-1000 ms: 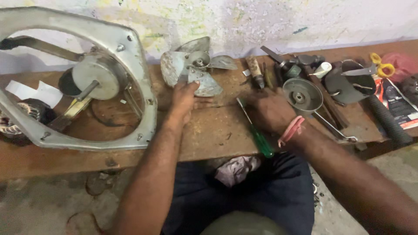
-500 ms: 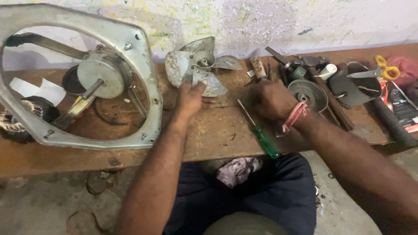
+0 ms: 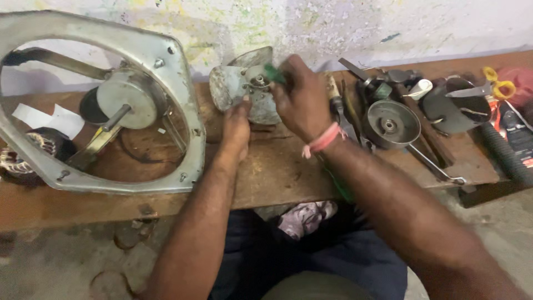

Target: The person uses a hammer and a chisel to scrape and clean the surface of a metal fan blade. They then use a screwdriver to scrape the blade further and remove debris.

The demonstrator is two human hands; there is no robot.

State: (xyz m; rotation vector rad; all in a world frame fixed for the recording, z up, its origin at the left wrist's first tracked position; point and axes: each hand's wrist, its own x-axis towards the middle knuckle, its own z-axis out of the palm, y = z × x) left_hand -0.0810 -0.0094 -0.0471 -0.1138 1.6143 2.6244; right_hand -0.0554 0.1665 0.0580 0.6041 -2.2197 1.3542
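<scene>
Nearest the camera: dark trousers and a crumpled patterned cloth (image 3: 306,218) in the lap, below both forearms. Bare concrete floor to either side.

Table (image 3: 272,178): worn brown wood, scratched, running the full width of the view.

Left hand (image 3: 236,125): palm down, fingers narrowed onto the lower edge of the fan blade assembly (image 3: 244,89), steadying it. Arm comes straight up from the lap.

Right hand (image 3: 302,100): closed around a green-handled screwdriver (image 3: 273,72), only the handle end visible past the fingers; tip side hidden, at the hub of the blade assembly. Pink band on the wrist. Wrist bent inward over the blades.

The blade assembly is grey metal, dull, lying on the table just beyond both hands, near the wall.

Left of the left hand: large grey metal fan frame (image 3: 111,105), tilted, with a round motor housing and shaft at its middle. Under its far-left side, a white paper slip (image 3: 47,119) and a copper-wound coil (image 3: 22,155).

Right of the right hand: round metal cover (image 3: 391,123), then a clutter of hand tools; scissors with yellow handles (image 3: 488,88) farther right, a red object behind them, a dark flat package (image 3: 513,133) at the table's right end.

Beyond: whitewashed wall (image 3: 333,28), stained yellow-green, flaking.
</scene>
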